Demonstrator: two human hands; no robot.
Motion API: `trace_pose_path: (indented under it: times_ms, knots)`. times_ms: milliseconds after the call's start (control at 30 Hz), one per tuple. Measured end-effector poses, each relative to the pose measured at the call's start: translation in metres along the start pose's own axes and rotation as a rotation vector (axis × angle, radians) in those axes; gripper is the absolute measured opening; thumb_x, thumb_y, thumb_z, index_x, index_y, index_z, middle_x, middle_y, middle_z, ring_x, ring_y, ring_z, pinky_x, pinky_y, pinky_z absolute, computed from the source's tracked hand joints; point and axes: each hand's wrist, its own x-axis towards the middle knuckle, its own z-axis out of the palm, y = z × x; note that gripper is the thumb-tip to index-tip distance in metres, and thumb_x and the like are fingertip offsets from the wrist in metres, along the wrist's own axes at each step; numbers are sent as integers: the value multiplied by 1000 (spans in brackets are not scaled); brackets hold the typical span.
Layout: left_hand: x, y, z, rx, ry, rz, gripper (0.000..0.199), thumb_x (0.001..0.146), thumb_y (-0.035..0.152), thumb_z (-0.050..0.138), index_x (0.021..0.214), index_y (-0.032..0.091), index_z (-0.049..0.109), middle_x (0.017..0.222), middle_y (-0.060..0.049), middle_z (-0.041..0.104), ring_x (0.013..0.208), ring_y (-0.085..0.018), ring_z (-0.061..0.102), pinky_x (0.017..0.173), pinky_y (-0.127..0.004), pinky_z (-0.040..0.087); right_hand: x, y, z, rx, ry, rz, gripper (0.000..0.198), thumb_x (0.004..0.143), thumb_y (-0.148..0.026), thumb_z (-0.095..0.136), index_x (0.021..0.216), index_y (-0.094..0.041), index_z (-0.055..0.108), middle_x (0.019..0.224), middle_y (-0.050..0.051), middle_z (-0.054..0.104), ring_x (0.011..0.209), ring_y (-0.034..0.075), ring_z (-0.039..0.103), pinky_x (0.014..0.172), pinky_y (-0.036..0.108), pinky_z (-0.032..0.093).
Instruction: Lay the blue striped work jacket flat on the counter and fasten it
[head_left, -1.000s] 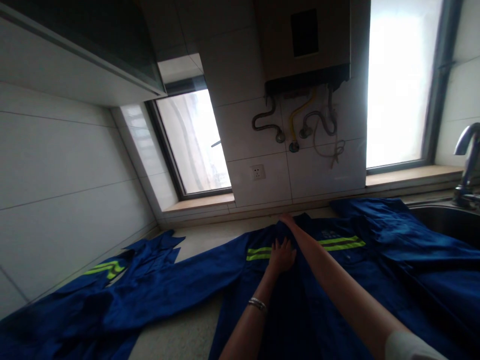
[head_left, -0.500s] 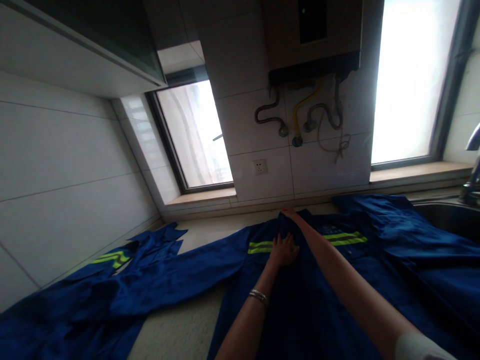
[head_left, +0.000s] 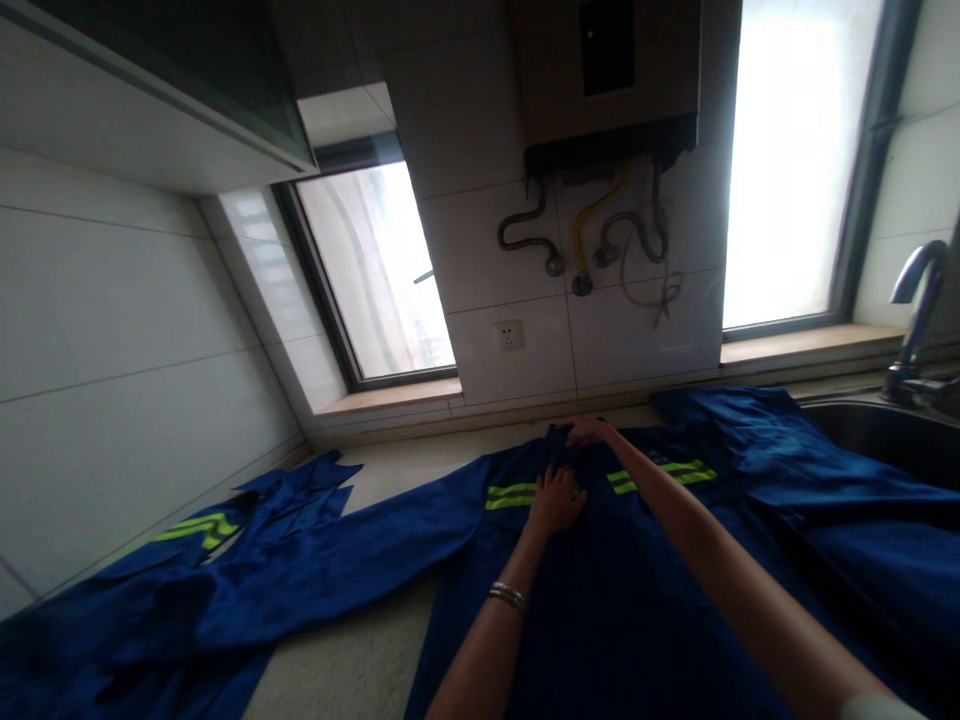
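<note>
A dark blue work jacket [head_left: 600,600] with yellow-green reflective stripes lies spread on the counter, one sleeve stretched out to the left. My left hand [head_left: 557,498], with silver bangles at its wrist, rests on the chest of the jacket beside a stripe, fingers spread. Farther up, my right hand [head_left: 587,430] is at the collar, its fingers bent down over the cloth and seeming to pinch it. Its fingertips are partly lost in the dark fabric.
More blue clothing with a reflective stripe [head_left: 196,530] lies at the left, and a bundled blue garment [head_left: 757,430] at the right. A sink [head_left: 885,430] with a tap [head_left: 916,300] stands beyond it. A water heater [head_left: 611,80] with hoses hangs above a wall socket [head_left: 509,335].
The view has turned a little to the right, bringing more of the tap into sight. My right hand has shifted slightly right along the collar, uncovering more stripe. My left hand stays on the chest.
</note>
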Motion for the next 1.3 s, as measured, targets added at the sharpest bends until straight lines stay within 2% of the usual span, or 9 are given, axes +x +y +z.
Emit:
trace_pose_path:
  times_ms: [167, 267, 400, 567, 667, 867, 967, 1100, 1300]
  knots:
    - [1, 1, -2, -32, -7, 2, 47, 89, 45, 35, 129, 22, 41, 134, -7, 46, 132, -30, 29, 105, -52, 26, -12, 17, 3, -171, 81, -101, 56, 62, -17, 68, 118, -15, 59, 64, -2, 61, 56, 10, 55, 52, 19, 43]
    - [0, 2, -2, -27, 33, 13, 47, 89, 45, 36, 130, 22, 41, 133, -7, 47, 131, -30, 30, 105, -51, 27, -16, 20, 5, -308, 193, -178, 48, 63, -20, 69, 111, -14, 64, 77, 4, 67, 72, 16, 60, 66, 25, 47]
    - [1, 1, 2, 13, 163, 18, 48, 90, 37, 35, 134, 16, 36, 142, -9, 38, 135, -27, 24, 109, -47, 24, -36, 24, 7, -484, 291, -286, 32, 68, -19, 62, 99, -15, 69, 93, 8, 68, 88, 21, 60, 82, 31, 45]
    - [12, -7, 7, 33, 189, -20, 46, 89, 21, 32, 134, 11, 38, 143, -11, 36, 134, -21, 28, 110, -38, 26, -74, 34, 4, -629, 309, -376, 44, 64, -8, 53, 105, -15, 68, 104, 9, 66, 100, 22, 58, 93, 32, 41]
    - [24, -9, 7, 73, 164, -28, 50, 87, 20, 36, 136, 10, 35, 145, -13, 34, 134, -22, 29, 110, -37, 25, -90, 42, 2, -694, 366, -402, 50, 71, -5, 42, 116, -14, 63, 120, 12, 59, 115, 21, 50, 102, 34, 33]
    - [53, -3, 3, 165, 74, -35, 56, 84, 12, 38, 139, 7, 31, 147, -18, 26, 135, -24, 26, 109, -39, 25, -102, 57, 5, -954, 469, -224, 44, 87, -17, 38, 129, -11, 52, 140, 17, 39, 129, 27, 36, 105, 44, 28]
    - [63, -2, 2, 173, 24, -1, 50, 84, 7, 35, 134, 9, 42, 142, -17, 37, 133, -23, 32, 110, -39, 25, -105, 60, 0, -997, 518, -153, 45, 91, -20, 35, 133, -12, 48, 142, 15, 36, 131, 27, 33, 107, 45, 26]
    - [65, -6, 2, 163, -33, 55, 44, 84, 4, 36, 123, 13, 53, 131, -11, 52, 130, -18, 37, 111, -35, 24, -106, 66, -10, -984, 488, -67, 47, 92, -23, 33, 136, -13, 42, 143, 15, 35, 132, 27, 31, 104, 45, 30]
    - [56, -18, -3, 153, -135, 107, 39, 82, 6, 44, 116, 15, 58, 122, -11, 58, 114, -21, 53, 97, -33, 42, -103, 75, -12, -965, 463, -38, 47, 91, -28, 36, 136, -17, 42, 142, 15, 36, 129, 29, 35, 102, 51, 30]
